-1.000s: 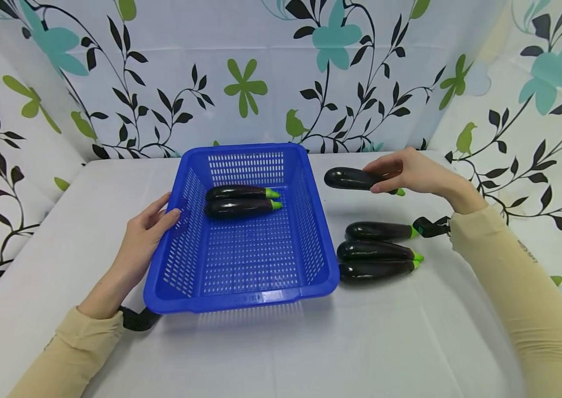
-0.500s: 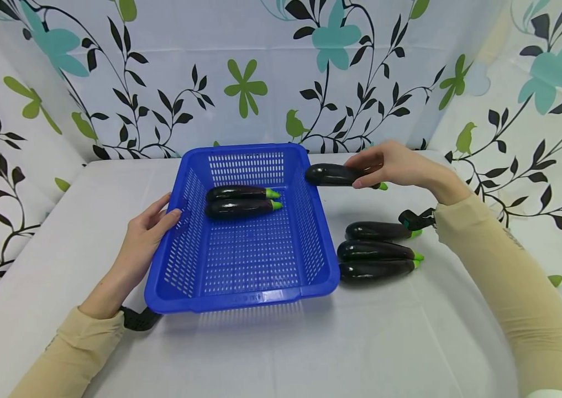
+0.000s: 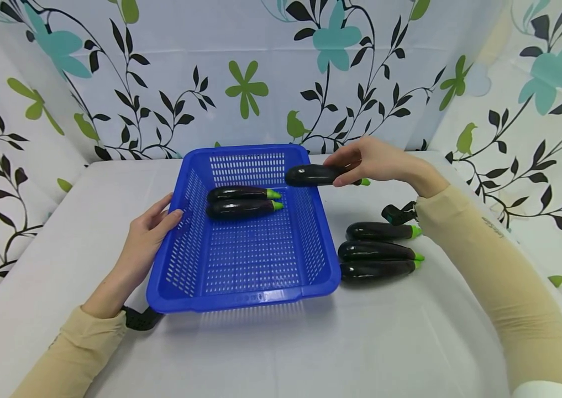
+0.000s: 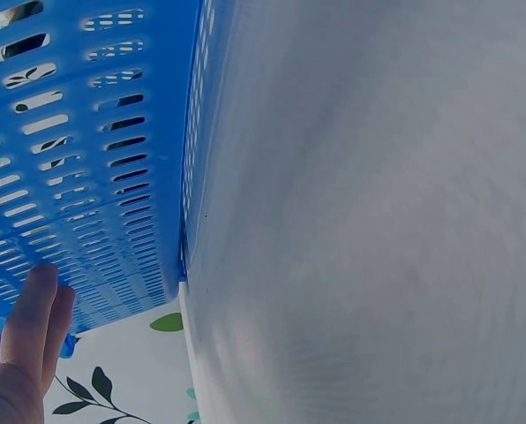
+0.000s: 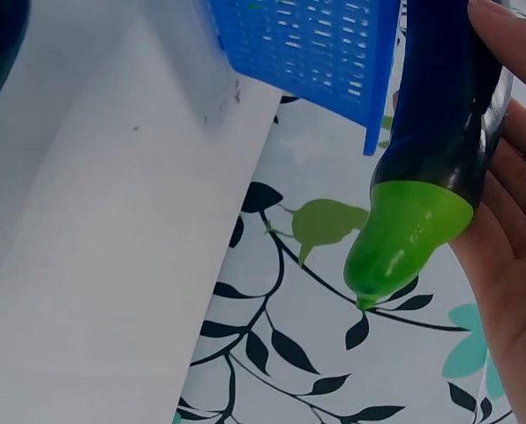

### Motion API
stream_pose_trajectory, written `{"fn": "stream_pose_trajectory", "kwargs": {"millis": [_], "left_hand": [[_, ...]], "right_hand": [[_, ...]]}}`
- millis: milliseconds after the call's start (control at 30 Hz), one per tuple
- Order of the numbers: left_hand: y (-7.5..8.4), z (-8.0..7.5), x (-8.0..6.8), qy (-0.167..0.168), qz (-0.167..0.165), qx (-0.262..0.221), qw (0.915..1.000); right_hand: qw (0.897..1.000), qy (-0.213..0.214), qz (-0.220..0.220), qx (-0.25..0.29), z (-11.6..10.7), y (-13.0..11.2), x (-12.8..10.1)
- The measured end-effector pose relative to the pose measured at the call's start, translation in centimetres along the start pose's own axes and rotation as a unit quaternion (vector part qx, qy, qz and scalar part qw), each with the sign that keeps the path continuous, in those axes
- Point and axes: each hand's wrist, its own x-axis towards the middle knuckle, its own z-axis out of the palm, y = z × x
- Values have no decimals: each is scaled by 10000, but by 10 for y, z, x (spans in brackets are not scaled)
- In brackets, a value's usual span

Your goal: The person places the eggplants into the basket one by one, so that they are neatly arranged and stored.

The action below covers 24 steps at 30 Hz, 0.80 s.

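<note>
Altogether six eggplants (image 3: 380, 231); one basket (image 3: 246, 301); two hands (image 3: 372, 160).

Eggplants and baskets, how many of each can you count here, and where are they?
Eggplants in the basket: 2
Eggplant held in the right hand: 1
Eggplants on the table: 3
Blue basket, touched by the left hand: 1
Total: 6 eggplants and 1 basket, 7 things.
</note>
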Motion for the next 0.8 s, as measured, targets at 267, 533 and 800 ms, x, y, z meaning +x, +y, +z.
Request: {"fn": "stream_pose_trajectory", "kwargs": {"millis": [267, 533, 800], "left_hand": [[-2, 0, 0, 20, -10, -13, 10000], [-2, 0, 1, 1, 16, -79, 10000], [-3, 0, 2, -3, 2, -73, 10000]], "right_hand": [[9993, -175, -336, 39, 2, -22, 17], [9980, -320, -533, -74, 5, -45, 37], [9963, -494, -694, -125, 12, -73, 54]]}}
